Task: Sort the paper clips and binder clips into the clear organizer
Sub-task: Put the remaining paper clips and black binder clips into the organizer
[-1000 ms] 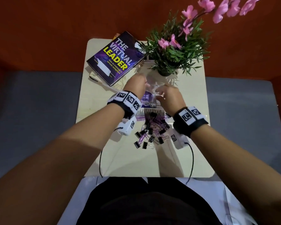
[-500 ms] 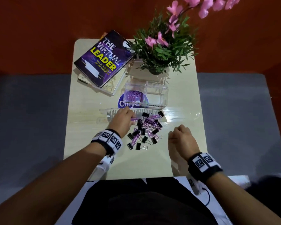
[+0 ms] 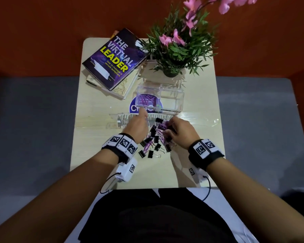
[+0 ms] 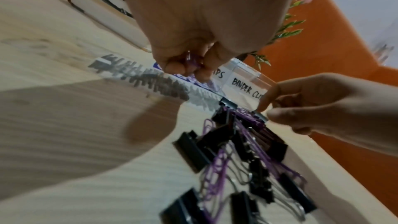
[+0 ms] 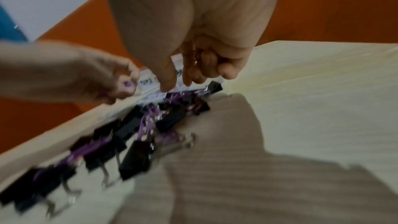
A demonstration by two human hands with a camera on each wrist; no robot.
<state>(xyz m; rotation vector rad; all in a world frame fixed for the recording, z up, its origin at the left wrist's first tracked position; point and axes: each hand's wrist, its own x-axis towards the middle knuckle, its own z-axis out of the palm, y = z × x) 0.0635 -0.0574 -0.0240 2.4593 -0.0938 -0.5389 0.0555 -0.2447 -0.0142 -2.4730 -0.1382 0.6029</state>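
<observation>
Left grip [image 4: 189, 64] pinches purple paper clips [image 4: 192, 60]; right grip [image 3: 180, 131], fingers curled, contents unclear: drop them into the organizer [image 3: 172, 95] just ahead.

A purple book [image 3: 113, 60] at eleven o'clock on the worktop [image 3: 95, 137] carries the cover title "THE VIRTUAL LEADER" with the subtitle "How to manage a remote workplace". The clear organizer [image 3: 172, 98] at the worktop's centre bears handwritten front labels: the right one reads "BINDER CLI", cut off by a finger, and the left one shows only "PS" from the left wrist view. A round blue sticker [image 3: 132, 108] under the organizer, toward seven o'clock of it, shows a white "C"; the rest is unreadable.
</observation>
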